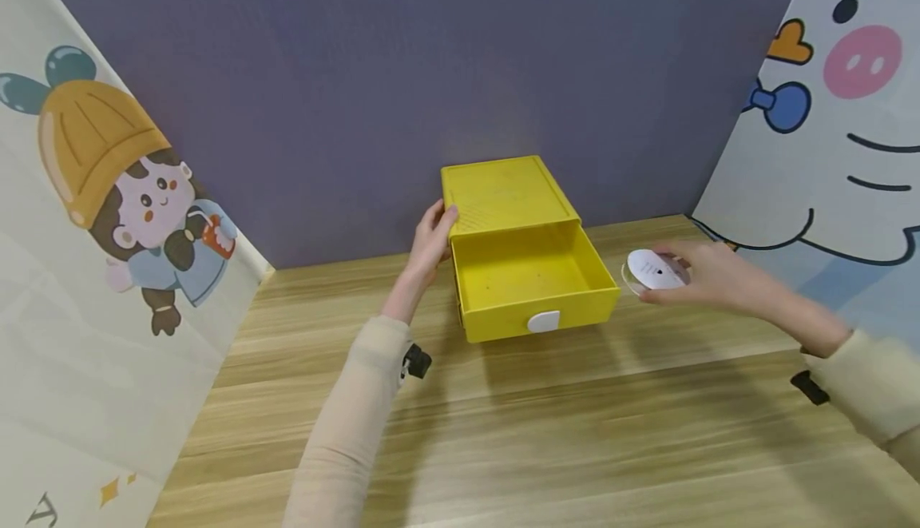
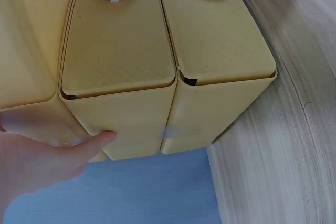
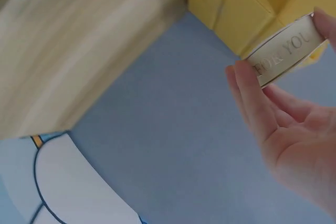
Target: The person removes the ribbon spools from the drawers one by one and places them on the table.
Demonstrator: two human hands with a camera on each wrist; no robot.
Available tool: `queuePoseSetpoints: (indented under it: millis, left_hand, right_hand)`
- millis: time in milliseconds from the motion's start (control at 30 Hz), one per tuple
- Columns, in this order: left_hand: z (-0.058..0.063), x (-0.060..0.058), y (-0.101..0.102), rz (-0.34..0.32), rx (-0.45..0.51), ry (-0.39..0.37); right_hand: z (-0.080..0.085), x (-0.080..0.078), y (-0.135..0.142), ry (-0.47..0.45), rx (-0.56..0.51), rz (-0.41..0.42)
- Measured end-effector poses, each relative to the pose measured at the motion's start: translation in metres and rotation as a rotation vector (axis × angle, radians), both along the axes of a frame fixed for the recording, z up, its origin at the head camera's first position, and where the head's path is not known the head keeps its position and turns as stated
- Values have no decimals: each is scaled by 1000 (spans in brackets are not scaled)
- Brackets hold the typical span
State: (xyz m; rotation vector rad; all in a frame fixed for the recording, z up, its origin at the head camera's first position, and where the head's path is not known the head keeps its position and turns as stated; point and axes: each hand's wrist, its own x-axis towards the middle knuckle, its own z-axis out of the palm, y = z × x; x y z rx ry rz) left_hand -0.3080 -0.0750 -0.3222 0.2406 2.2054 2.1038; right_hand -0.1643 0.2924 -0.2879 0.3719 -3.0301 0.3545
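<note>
Pinched at opposite sides between thumb and fingers of the right hand (image 1: 711, 274): a white ribbon spool (image 1: 654, 269) lettered "FOR YOU", just right of the pulled-out yellow drawer (image 1: 535, 264) and apart from it. Best to hold lightly, to avoid loosening the winding. With the left hand (image 1: 429, 240) laid along the yellow cabinet's (image 1: 506, 192) left side, clasping nothing, better to press gently, without sliding it over the wooden tabletop (image 1: 546, 432). Probably wise to steer clear of the white pull tab (image 1: 543, 321).
</note>
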Motion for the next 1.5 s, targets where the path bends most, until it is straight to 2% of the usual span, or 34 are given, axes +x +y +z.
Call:
queuePoseSetpoints:
  millis: [167, 433, 567, 733, 867, 1100, 1500]
  left_hand:
    - [0, -1, 0, -2, 5, -7]
    - [-1, -2, 2, -3, -1, -9]
    - [0, -1, 1, -1, -1, -5]
    - [1, -1, 0, -7, 5, -5]
    - [1, -1, 0, -11, 9, -10]
    - [1, -2, 1, -3, 7, -14]
    - [0, -3, 0, -7, 3, -11]
  right_hand:
    - [-24, 4, -5, 7, -34, 29]
    - [-64, 8, -18, -72, -113, 75]
    - [-81, 8, -25, -77, -148, 121]
    - [-99, 10, -32, -64, -163, 137]
    - [-109, 11, -36, -69, -185, 148]
    - [-122, 13, -41, -65, -177, 109]
    - [-134, 12, -42, -63, -144, 132]
